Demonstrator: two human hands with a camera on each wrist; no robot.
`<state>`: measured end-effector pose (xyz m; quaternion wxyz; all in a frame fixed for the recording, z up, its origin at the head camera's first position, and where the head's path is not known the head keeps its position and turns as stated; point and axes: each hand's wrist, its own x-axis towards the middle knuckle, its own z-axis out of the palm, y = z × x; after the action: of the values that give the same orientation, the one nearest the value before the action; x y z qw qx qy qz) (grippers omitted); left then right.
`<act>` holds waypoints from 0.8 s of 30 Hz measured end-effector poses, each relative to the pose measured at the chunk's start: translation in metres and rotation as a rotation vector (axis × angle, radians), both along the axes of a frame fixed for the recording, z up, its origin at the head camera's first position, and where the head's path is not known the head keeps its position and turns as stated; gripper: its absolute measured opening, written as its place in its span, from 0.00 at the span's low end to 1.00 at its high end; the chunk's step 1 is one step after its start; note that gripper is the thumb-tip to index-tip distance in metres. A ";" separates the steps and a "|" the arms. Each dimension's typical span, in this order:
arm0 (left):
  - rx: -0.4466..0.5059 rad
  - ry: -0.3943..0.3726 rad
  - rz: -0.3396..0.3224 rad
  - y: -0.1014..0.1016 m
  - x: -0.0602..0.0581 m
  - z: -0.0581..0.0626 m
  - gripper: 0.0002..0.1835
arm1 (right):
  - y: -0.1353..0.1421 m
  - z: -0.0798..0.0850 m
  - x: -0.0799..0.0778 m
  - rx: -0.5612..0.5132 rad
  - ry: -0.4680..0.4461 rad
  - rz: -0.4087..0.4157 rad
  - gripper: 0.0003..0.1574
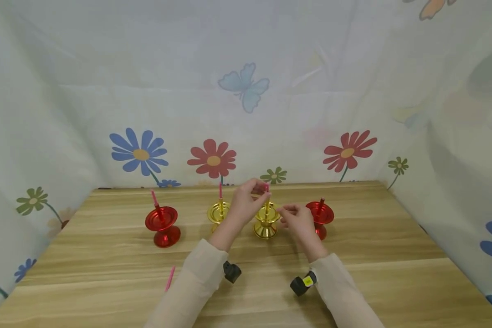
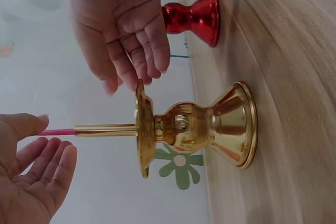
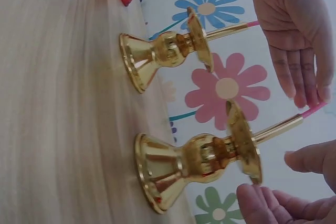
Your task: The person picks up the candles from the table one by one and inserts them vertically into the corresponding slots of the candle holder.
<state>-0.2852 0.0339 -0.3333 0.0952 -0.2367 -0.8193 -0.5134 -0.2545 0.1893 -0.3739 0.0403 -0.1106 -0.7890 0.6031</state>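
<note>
My left hand [image 1: 246,202] pinches the upper end of a slim pink candle [image 2: 59,132]. The candle's lower end sits in the narrow tube of a gold candle holder [image 1: 265,231], which stands upright on the table. At the right of this holder is my right hand [image 1: 300,223], its thumb and fingers apart and its fingertips right at the dish rim [image 3: 255,167]. To the left stands a second gold candle holder [image 3: 168,48] with a pink candle [image 1: 220,190] in its tube, partly covered by my left hand and wrist.
At the far left, a red candle holder [image 1: 166,236] bears a pink, slightly tilted candle [image 1: 154,198]. Another red candle holder [image 1: 324,214], with no candle showing, stands behind my right hand. One loose pink candle [image 1: 170,279] lies on the wooden table [image 1: 377,269] beside my left sleeve.
</note>
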 end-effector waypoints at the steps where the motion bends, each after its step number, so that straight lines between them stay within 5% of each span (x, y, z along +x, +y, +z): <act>1: -0.006 -0.002 0.000 -0.001 0.002 0.001 0.10 | 0.001 0.003 0.002 0.021 0.002 0.001 0.20; 12: -0.093 0.105 0.004 -0.029 0.029 0.009 0.09 | 0.011 0.023 0.021 0.191 0.015 0.102 0.25; 24: -0.511 0.152 0.047 -0.089 0.076 0.004 0.09 | 0.040 0.033 0.047 0.244 0.070 0.148 0.22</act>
<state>-0.2096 -0.0546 -0.3291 0.1057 -0.2717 -0.9181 -0.2684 -0.2077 0.2290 -0.3408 0.0364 -0.0250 -0.8604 0.5077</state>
